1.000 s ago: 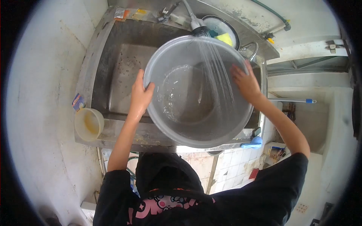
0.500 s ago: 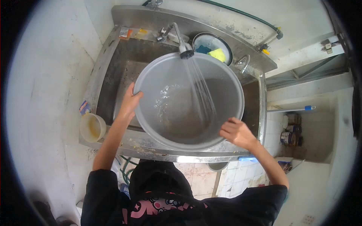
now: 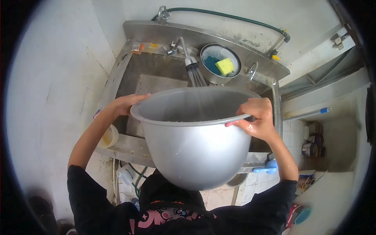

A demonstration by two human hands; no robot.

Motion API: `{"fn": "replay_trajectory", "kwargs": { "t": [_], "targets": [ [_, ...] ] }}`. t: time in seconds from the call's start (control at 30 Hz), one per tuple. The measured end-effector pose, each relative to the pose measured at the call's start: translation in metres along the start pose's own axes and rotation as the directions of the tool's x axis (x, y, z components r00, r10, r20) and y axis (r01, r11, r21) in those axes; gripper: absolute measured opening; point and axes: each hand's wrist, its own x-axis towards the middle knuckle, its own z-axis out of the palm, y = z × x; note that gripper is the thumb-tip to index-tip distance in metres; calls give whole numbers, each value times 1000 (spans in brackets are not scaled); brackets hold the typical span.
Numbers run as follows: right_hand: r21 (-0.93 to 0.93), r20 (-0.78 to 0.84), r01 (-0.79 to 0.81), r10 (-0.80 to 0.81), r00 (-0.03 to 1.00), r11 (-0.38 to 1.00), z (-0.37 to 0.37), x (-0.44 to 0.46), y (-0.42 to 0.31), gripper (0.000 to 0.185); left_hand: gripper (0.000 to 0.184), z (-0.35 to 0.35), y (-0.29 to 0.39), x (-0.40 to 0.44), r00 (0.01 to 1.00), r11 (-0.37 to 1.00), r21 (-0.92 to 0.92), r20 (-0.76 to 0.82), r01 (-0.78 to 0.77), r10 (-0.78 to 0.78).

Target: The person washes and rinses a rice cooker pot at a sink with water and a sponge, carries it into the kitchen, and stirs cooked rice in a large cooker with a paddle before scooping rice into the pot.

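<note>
A large grey metal pot (image 3: 196, 152) is tipped away from me, its outer wall facing me and its mouth turned toward the faucet. My left hand (image 3: 129, 103) grips the rim at its left side. On the right, my right hand (image 3: 256, 116) is closed around the rim, thumb outside. Water sprays from the faucet head (image 3: 191, 64) down into the pot. Most of the pot's inside is hidden by the near wall. Behind it stands a smaller bowl (image 3: 203, 51) with a blue cloth and a yellow sponge (image 3: 225, 67).
The steel sink (image 3: 156, 78) lies beneath the pot. A pale plastic bowl (image 3: 111, 137) sits on the left counter edge. A light blue plastic scoop (image 3: 268, 167) hangs at the front right edge. A green hose (image 3: 231, 16) runs along the back wall.
The pot has been lifted toward me and tilted, so its outer side shows instead of its inside. My right hand has moved up and taken hold of the rim.
</note>
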Motion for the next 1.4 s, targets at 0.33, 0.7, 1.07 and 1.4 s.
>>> {"fn": "replay_trajectory", "kwargs": {
  "t": [0.33,0.7,1.07,1.4],
  "targets": [
    [184,-223,-429,462,858,884,4,-40,8,15,32,-71,22,181,933,948,114,-177,-296,313],
    [50,-736,-692,495,462,720,48,-106,-13,28,26,-155,89,387,658,866,191,-581,-462,479],
    [73,-560,-796,685,466,601,39,-95,-57,34,38,-163,87,411,300,557,717,-469,-420,831],
    [45,-570,-764,645,509,643,51,-86,-66,22,26,-118,88,370,-32,328,927,-339,-181,940]
  ]
}}
